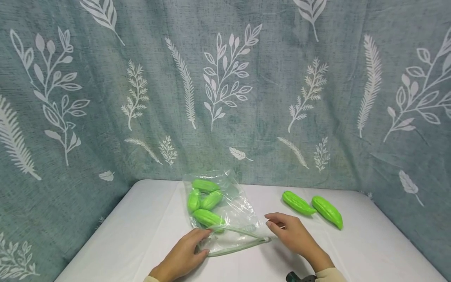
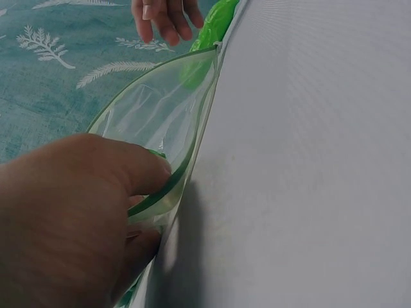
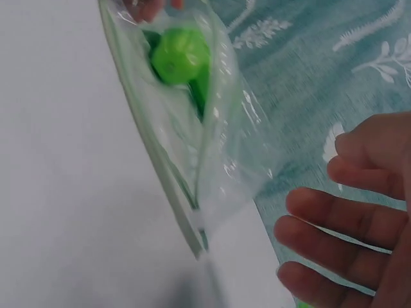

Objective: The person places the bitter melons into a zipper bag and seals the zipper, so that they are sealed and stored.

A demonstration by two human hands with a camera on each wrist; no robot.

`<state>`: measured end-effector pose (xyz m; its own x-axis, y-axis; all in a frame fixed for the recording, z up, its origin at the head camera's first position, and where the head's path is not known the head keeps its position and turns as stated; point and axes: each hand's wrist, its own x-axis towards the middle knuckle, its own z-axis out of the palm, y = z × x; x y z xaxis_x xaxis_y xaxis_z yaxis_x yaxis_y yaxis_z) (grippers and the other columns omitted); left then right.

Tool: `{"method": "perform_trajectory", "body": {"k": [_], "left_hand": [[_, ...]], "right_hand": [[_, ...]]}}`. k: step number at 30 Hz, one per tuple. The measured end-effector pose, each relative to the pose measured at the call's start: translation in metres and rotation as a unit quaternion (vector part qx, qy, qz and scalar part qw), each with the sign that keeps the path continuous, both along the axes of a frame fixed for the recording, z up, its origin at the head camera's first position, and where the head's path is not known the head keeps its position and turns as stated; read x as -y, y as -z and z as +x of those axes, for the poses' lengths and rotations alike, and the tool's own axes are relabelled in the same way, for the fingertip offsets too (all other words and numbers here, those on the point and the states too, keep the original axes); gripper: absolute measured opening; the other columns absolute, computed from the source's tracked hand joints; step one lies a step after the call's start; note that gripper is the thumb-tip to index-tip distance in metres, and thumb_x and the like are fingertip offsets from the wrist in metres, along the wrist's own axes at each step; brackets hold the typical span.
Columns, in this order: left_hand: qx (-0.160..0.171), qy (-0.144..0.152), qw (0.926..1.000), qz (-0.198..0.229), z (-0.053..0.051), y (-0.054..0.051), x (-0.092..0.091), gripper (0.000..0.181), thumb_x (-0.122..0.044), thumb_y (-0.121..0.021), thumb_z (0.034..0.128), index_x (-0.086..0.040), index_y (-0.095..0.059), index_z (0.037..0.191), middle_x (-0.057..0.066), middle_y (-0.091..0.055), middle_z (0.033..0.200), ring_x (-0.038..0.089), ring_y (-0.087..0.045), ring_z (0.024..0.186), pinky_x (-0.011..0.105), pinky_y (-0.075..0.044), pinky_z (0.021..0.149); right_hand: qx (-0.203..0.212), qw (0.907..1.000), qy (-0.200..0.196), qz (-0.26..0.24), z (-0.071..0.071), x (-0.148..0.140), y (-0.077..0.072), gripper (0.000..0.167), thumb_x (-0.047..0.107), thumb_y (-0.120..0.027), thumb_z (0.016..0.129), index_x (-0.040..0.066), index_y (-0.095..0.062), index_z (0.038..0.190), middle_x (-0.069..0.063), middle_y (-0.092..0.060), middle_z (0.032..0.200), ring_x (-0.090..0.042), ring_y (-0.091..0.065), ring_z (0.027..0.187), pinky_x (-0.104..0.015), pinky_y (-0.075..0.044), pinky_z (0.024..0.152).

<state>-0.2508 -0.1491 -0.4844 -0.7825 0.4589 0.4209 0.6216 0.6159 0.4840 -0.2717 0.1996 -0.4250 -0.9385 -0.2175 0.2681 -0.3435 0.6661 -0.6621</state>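
A clear zip bag (image 1: 243, 211) lies on the table with its green-edged mouth parted toward me. Inside are several bright green, ridged vegetables (image 1: 211, 199) that look like bitter gourds. My left hand (image 1: 186, 248) holds the left end of the bag's mouth, and in the left wrist view its thumb (image 2: 144, 168) lies against the green rim. Just right of the zip slider (image 1: 266, 239), my right hand (image 1: 290, 231) hovers with loosely bent fingers, holding nothing. The right wrist view shows those fingers (image 3: 334, 237) spread apart from the bag.
Two more green gourds, a left one (image 1: 297, 203) and a right one (image 1: 327, 211), lie on the white table (image 1: 370, 250) beyond my right hand. A leaf-patterned curtain (image 1: 260, 98) hangs behind and along both sides. A dark wrist device (image 1: 299, 277) shows at the right sleeve.
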Motion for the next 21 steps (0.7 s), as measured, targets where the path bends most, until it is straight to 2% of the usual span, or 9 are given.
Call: {"method": "perform_trajectory", "body": {"k": [5,11,17,21], "left_hand": [[-0.011,0.003,0.9999,0.0,0.001,0.0,0.001,0.051,-0.014,-0.074,0.0898,-0.009,-0.058,0.138,0.0,-0.061,0.13,0.017,-0.059,0.12,0.036,-0.051,0.1],[-0.006,0.003,1.0,-0.003,0.001,-0.002,0.001,0.051,-0.015,-0.073,0.0905,-0.009,-0.058,0.138,0.001,-0.062,0.13,0.017,-0.059,0.12,0.037,-0.051,0.101],[-0.021,0.008,0.9997,-0.008,0.002,-0.002,0.001,0.05,-0.015,-0.074,0.0908,-0.008,-0.058,0.138,0.001,-0.062,0.128,0.017,-0.06,0.118,0.036,-0.052,0.099],[-0.026,0.009,0.9996,-0.009,0.001,-0.003,0.001,0.051,-0.015,-0.074,0.0911,-0.009,-0.057,0.139,0.001,-0.062,0.129,0.017,-0.059,0.119,0.036,-0.052,0.099]], "right_hand": [[0.024,0.9993,0.028,0.0,-0.005,-0.021,-0.002,0.033,0.032,-0.065,0.099,0.013,-0.07,0.125,0.001,-0.072,0.107,-0.02,-0.067,0.1,-0.038,-0.058,0.079],[0.042,0.9982,0.041,0.003,-0.006,-0.043,-0.005,0.043,0.04,-0.063,0.099,0.01,-0.066,0.129,-0.007,-0.071,0.115,-0.03,-0.065,0.109,-0.044,-0.058,0.082],[0.037,0.9975,0.054,0.027,-0.007,-0.065,-0.01,0.05,0.044,-0.059,0.1,0.007,-0.063,0.133,-0.013,-0.068,0.122,-0.036,-0.063,0.112,-0.046,-0.058,0.081],[0.028,0.9948,0.088,0.043,-0.007,-0.081,-0.015,0.054,0.046,-0.054,0.102,0.005,-0.061,0.136,-0.017,-0.067,0.124,-0.038,-0.062,0.112,-0.049,-0.058,0.08]]}}
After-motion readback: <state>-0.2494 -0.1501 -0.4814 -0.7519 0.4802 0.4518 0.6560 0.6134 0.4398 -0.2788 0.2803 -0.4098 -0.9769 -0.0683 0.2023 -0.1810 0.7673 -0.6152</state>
